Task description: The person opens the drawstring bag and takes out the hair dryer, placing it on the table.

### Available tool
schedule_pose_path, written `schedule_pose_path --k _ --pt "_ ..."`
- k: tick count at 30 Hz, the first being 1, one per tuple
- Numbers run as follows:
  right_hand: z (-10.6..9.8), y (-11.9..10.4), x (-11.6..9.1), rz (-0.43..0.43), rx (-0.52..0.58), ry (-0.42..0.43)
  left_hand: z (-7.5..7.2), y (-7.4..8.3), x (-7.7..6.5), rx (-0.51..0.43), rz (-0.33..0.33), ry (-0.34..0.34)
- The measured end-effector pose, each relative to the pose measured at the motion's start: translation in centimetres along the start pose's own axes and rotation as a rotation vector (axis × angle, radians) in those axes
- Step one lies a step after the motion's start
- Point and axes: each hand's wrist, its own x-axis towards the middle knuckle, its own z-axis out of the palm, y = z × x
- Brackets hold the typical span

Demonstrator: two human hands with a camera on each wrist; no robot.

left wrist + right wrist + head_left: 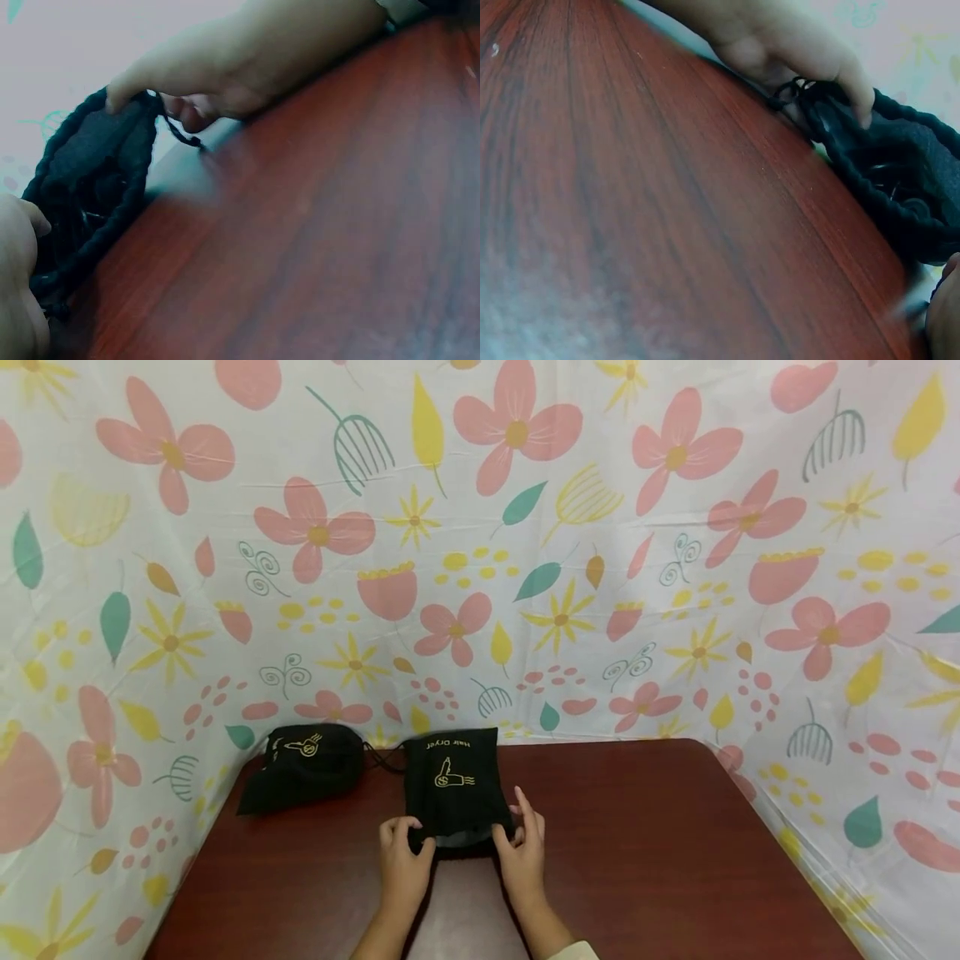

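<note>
A black drawstring bag with a gold "Hair Dryer" print lies on the table, its mouth toward me. My left hand grips the left side of the mouth, the thumb at the rim. On the opposite side my right hand holds the rim between thumb and fingers. Both wrist views show the mouth spread into a long oval with a gathered edge. Inside sits a dark, partly glossy object, mostly hidden, its kind unclear. A short cord hangs by the rim.
To the left lies a second black drawstring bag with a similar gold print, bulging, its cords reaching toward the first bag. The red-brown wooden table has rounded far corners. A flowered cloth hangs behind and at both sides.
</note>
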Motion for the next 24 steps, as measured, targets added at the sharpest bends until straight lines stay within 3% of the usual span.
schedule_pose_path --k 8,16,24 --pt "0.4 -0.5 -0.4 -0.057 -0.019 0.059 0.0 0.8 -0.3 0.052 0.130 0.079" --pt "-0.2 -2.3 -1.0 -0.071 0.052 0.021 -0.1 2.0 -0.5 0.087 0.182 0.152" --pt "-1.1 -5.2 -2.0 -0.019 0.082 0.009 -0.4 2.9 -0.5 0.076 0.270 0.149"
